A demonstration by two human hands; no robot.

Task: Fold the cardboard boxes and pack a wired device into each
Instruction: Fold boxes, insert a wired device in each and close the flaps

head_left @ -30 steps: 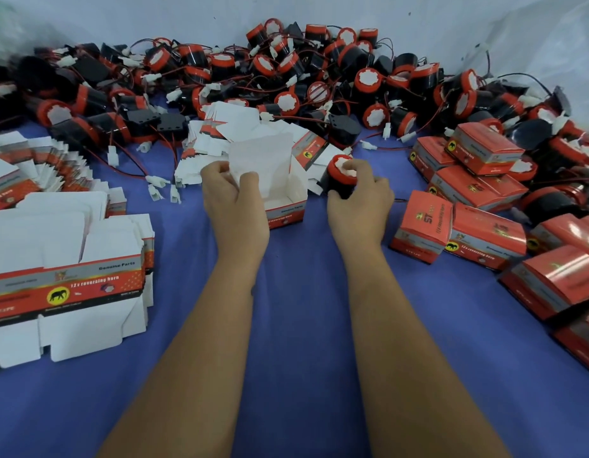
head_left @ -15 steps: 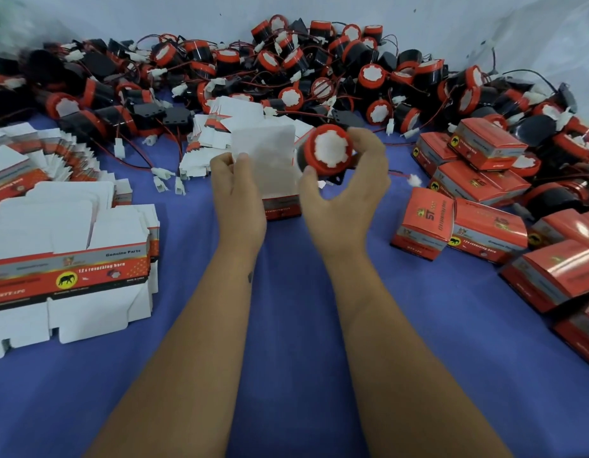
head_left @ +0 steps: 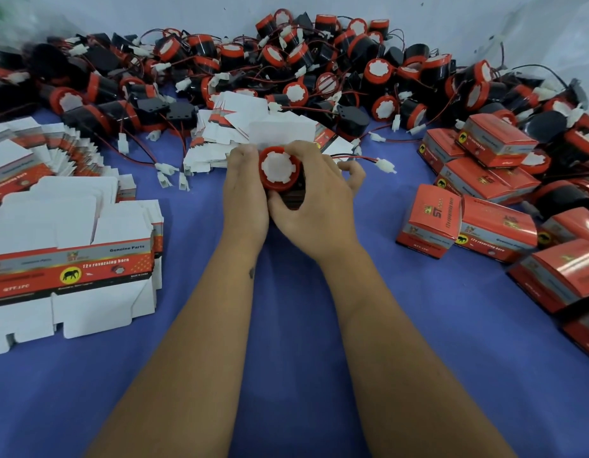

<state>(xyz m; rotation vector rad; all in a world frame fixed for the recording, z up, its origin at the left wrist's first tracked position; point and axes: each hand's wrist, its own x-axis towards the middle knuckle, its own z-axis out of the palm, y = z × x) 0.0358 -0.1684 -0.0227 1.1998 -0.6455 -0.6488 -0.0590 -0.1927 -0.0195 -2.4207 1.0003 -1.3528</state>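
A round red and black horn [head_left: 279, 170] with a white face sits in the mouth of an open cardboard box [head_left: 281, 132], whose white flap stands up behind it. My right hand [head_left: 314, 200] grips the horn from the right and below. My left hand [head_left: 245, 196] holds the box's left side, mostly hiding it. The horn's red and black wire with a white plug [head_left: 385, 165] trails right over the blue cloth.
A big heap of loose horns [head_left: 319, 67] fills the back. Flat unfolded boxes [head_left: 71, 269] lie stacked at the left, more flat boxes [head_left: 233, 127] behind my hands. Closed red boxes [head_left: 484, 219] are piled at the right. Blue cloth [head_left: 286, 325] lies under my forearms.
My right hand picked a horn from the heap's edge, lifted it, then brought it left and down into the open box held by my left hand.
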